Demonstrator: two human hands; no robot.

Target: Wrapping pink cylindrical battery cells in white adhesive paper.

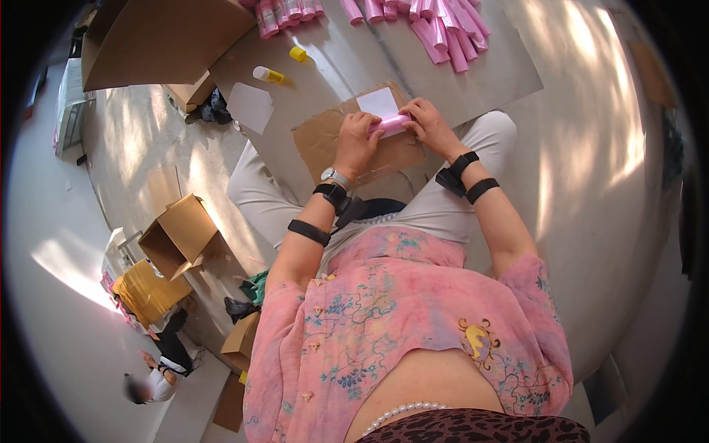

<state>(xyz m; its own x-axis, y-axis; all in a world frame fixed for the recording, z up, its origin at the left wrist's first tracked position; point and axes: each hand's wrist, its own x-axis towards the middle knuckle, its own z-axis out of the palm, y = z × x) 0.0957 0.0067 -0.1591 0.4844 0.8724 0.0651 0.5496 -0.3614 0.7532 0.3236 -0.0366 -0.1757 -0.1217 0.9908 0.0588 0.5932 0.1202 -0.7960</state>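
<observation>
Between my hands lies a shiny pink paper tube [390, 125], partly against a white sheet of paper [377, 102] on a flat piece of brown cardboard [316, 142]. The fingers of my left hand [357, 139] grip the tube's left end. At its right end, my right hand [430, 127] pinches it with thumb and fingers. Farther left, an uncapped glue stick [267, 74] lies beside its yellow cap [298, 54]. A whitish stack of paper [251, 108] sits left of the cardboard.
More pink tubes [452, 35] are heaped at the far side of the grey board [509, 74], with wrapped pink bundles [284, 15] to their left. Large cardboard boxes [166, 37] stand at the far left. An open carton [185, 232] and another person [159, 380] are off to the left.
</observation>
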